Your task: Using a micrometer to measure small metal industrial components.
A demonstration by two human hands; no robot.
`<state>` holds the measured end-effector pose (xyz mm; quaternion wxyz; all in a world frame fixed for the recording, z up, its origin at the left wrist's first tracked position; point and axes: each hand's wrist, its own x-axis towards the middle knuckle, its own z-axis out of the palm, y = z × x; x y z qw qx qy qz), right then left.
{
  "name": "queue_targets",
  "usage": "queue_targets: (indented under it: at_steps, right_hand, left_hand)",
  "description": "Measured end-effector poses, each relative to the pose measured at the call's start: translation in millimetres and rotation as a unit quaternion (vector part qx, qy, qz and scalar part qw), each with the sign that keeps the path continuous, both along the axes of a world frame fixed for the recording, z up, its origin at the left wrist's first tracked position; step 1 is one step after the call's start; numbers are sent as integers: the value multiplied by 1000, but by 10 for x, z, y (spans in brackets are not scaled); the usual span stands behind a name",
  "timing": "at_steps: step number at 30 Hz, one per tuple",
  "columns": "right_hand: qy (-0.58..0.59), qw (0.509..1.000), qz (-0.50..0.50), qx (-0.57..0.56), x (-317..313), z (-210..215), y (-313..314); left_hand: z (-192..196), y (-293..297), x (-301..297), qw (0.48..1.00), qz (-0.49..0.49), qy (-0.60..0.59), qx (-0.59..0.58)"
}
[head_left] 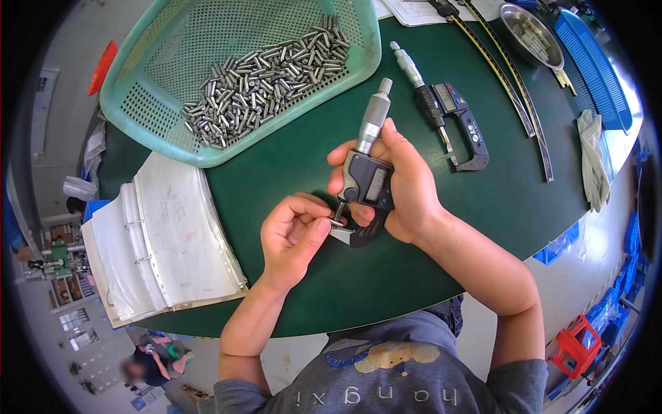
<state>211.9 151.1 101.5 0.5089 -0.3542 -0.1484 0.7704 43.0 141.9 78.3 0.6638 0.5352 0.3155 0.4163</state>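
My right hand (407,183) is wrapped round a digital micrometer (369,181), its thimble pointing away from me and its curved frame toward me. Between thumb and fingertips, my left hand (293,234) pinches a small metal pin (336,222) at the micrometer's jaws. Whether both jaw faces touch the pin cannot be made out. Beyond my hands stands a light green plastic basket (227,157) holding a heap of short metal pins (269,86). A second digital micrometer (452,110) lies on the green table (310,297) to the right of my right hand.
An open ring binder (186,234) with sheets lies at the left. Two vernier calipers (510,90), a metal bowl (527,34), a blue basket (593,69) and gloves (592,159) are at the right. A red stool (576,345) stands on the floor; another person (155,362) is at lower left.
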Motion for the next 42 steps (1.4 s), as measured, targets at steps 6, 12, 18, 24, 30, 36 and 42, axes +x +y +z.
queue_targets:
  at_steps: [6, 12, 18, 24, 30, 36, 42]
  right_hand:
    - [45, 999, 8, 8, 32, -7, 2]
    - [14, 1000, -1, 24, 16, -28, 10]
    - [21, 999, 0, 32, 7, -22, 6]
    - [-15, 1000, 1, 18, -9, -9, 4]
    - [49, 999, 0, 11, 11, -20, -7]
    - [-4, 1000, -8, 22, -13, -31, 6]
    - [-3, 1000, 2, 27, -7, -35, 20]
  left_hand:
    - [0, -1, -5, 1000, 2, 11, 1]
    - [7, 17, -2, 1000, -1, 3, 11]
    - [2, 10, -35, 1000, -7, -10, -9]
    - [-18, 3, -37, 1000, -11, 20, 13]
    - [9, -1, 2, 1000, -16, 11, 17]
    - [-2, 2, -5, 999, -16, 13, 26]
    - [2, 6, -25, 1000, -16, 18, 16]
